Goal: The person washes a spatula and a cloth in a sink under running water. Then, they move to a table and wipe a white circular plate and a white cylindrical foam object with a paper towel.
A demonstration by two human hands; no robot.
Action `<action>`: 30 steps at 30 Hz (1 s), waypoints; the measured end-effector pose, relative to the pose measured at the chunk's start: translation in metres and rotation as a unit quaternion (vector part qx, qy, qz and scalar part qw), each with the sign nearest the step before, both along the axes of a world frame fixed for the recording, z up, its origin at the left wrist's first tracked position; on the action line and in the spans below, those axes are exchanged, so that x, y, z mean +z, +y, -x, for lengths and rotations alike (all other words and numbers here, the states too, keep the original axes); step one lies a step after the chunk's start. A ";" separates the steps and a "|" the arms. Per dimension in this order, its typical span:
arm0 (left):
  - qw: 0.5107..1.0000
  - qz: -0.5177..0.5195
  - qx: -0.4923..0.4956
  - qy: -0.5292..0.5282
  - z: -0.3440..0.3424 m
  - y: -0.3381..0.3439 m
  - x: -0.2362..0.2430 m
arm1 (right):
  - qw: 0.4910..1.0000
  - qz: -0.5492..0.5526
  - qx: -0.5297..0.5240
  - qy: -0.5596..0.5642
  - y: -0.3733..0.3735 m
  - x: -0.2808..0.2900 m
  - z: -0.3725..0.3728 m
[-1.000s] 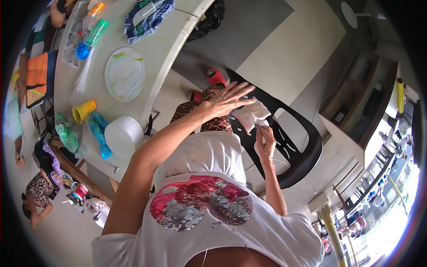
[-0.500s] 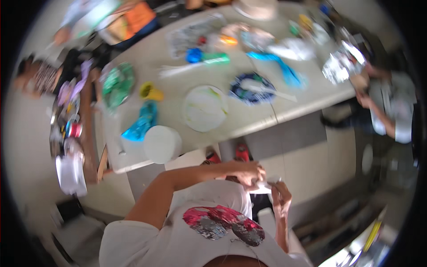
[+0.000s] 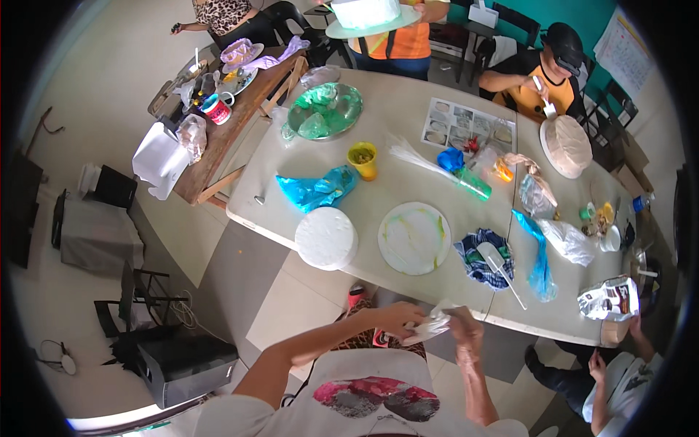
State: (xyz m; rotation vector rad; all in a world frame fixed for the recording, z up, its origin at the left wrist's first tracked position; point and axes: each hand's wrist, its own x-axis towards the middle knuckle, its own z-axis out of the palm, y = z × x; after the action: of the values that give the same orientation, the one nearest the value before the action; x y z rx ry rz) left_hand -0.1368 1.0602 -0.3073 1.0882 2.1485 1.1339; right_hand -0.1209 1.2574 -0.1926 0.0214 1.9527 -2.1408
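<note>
Below the table edge, in front of my body, my left hand (image 3: pixel 397 320) and my right hand (image 3: pixel 467 329) both grip a crumpled white tissue or cloth (image 3: pixel 437 320). My fingers are bent around it, partly hidden. On the table's near side lie a white round block (image 3: pixel 325 239), a white round board (image 3: pixel 413 238) with yellow-green streaks, and a plaid cloth (image 3: pixel 480 266) with a white spatula (image 3: pixel 495 266) on it. Farther left are a blue plastic bag (image 3: pixel 314 188) and a yellow cup (image 3: pixel 368 164).
The pale table (image 3: pixel 262 226) also holds a green-smeared bowl (image 3: pixel 324 113) and piping bags. People work at its far side (image 3: pixel 389 51), far right (image 3: pixel 561 76) and near right (image 3: pixel 619 386). A wooden side table (image 3: pixel 211 153) stands left; a dark bin (image 3: pixel 186 371) sits lower left.
My view has swung from the black chair toward the table. My left hand's spread fingers have closed on the white tissue, and both hands now hold it before me.
</note>
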 end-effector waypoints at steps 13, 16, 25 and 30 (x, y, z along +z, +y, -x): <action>0.930 0.192 0.298 -0.097 -0.120 -0.172 -0.046 | 0.836 -0.211 0.433 0.261 -0.158 -0.072 0.032; 0.877 0.214 0.408 -0.135 -0.157 -0.188 -0.070 | 0.838 -0.119 0.435 0.306 -0.194 -0.092 0.013; 0.796 0.101 0.579 -0.144 -0.199 -0.218 -0.161 | 0.899 -0.052 0.431 -0.059 -0.259 -0.208 -0.023; 0.763 0.157 0.617 -0.113 -0.228 -0.213 -0.203 | 0.888 0.035 0.435 -0.144 -0.257 -0.264 -0.038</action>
State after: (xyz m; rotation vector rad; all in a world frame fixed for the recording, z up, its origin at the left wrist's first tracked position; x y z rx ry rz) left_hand 0.0915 0.8468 -0.5103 -0.7946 2.6412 1.1500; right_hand -0.0830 1.0002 -0.4570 -0.4384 1.3256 -1.4860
